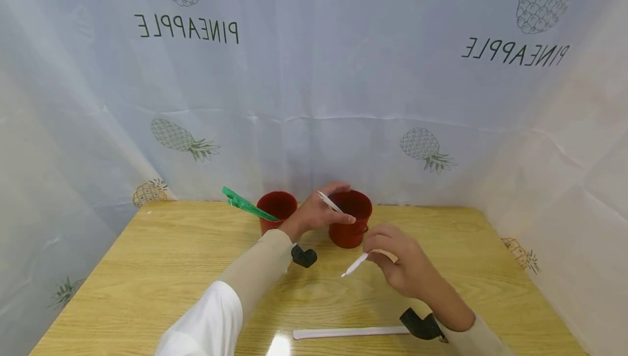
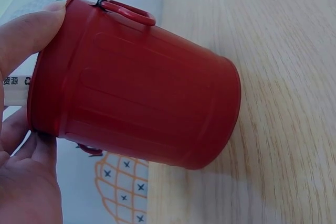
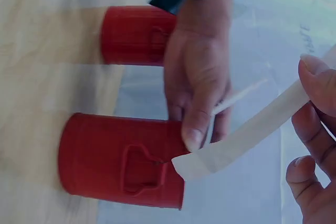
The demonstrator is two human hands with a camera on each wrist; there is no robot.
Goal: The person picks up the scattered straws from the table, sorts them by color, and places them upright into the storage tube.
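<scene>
My left hand [image 1: 314,213] grips the rim of the right-hand red bucket [image 2: 147,87], thumb on the near side and fingers on the far side. A slim white wrapped stick [image 1: 328,201] leans out over that rim beside the hand; its lower end is hidden inside. In the left wrist view, dark printed characters show on it. My right hand [image 1: 399,260] pinches a flat white paper strip [image 3: 247,127] between thumb and fingers, in front of the bucket and to its right. In the head view the strip's free end points down and left.
A second red bucket [image 1: 267,226] stands to the left, with a green wrapped stick [image 1: 245,204] slanting out of it. One long white stick [image 1: 350,333] lies near the table's front edge. Behind the wooden table [image 1: 196,269] hangs a pineapple-print curtain [image 1: 314,72].
</scene>
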